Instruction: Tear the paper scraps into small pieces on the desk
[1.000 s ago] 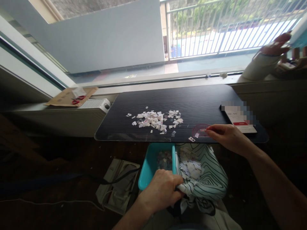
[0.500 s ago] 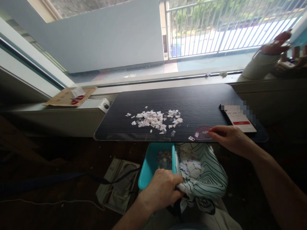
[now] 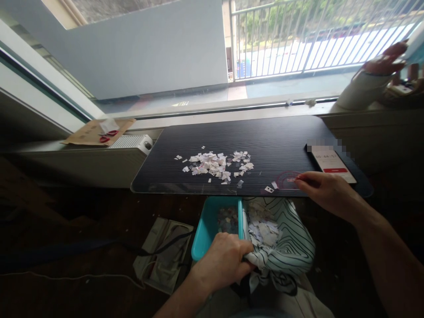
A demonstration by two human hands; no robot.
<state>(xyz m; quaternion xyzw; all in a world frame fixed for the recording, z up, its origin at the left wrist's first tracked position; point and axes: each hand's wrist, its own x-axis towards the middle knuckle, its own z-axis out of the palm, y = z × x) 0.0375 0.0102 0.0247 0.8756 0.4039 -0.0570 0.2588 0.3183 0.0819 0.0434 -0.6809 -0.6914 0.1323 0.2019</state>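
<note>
My right hand [image 3: 326,187] pinches the right end of a clear, pink-tinted protractor [image 3: 285,180] lying near the front edge of the dark table [image 3: 278,137]. Just left of the protractor are a white scrap with dark dots [image 3: 269,189] and another small scrap. A loose pile of small white paper scraps [image 3: 210,164] lies mid-table. Below the edge, my left hand [image 3: 227,256] is closed on the gathered edge of a black-and-white patterned cloth bag [image 3: 296,236], which holds more scraps. Beside this bag is a teal plastic bin [image 3: 201,240] with small pieces inside.
A phone [image 3: 334,164] showing a timer lies at the table's right. Red-handled scissors [image 3: 108,136] rest on a brown envelope [image 3: 79,136] on the left sill. An open box [image 3: 165,260] sits on the floor, bottom left. Another person's hand [image 3: 386,62] appears at upper right.
My right hand has slid the protractor slightly to the right, leaving the small scrap beside its left end more exposed. My left hand keeps its hold on the cloth bag.
</note>
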